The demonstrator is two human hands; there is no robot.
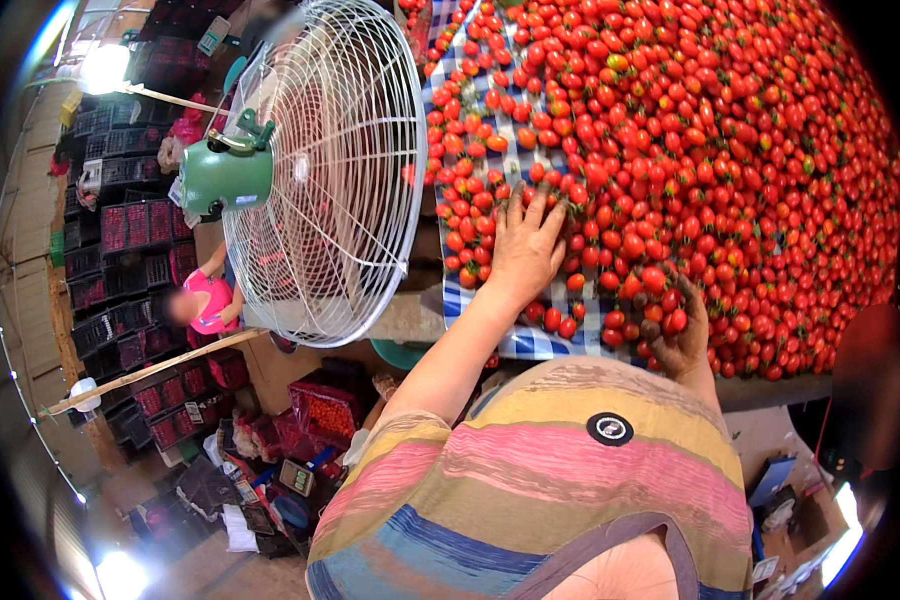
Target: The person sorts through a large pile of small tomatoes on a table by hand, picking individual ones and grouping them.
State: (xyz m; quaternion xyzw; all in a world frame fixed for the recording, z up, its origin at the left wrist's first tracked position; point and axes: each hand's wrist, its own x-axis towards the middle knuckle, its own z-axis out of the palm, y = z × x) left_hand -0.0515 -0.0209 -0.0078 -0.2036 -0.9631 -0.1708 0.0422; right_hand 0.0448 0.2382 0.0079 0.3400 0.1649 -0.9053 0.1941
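A large heap of small red cherry tomatoes covers a table spread with a blue-and-white checked cloth. On the left edge of the heap my left hand lies palm down, its fingers spread and their dark, stained tips touching the cloth and tomatoes. Close to the table's near edge, my right hand is turned up and curled round several cherry tomatoes. Dark stains mark its fingers too. A few loose tomatoes lie on the cloth between the two hands.
Left of the table stands a big caged fan with a green motor. Beyond it, stacked dark crates hold red produce, and a person in a pink top is among them. A red crate of tomatoes and a digital scale stand lower left.
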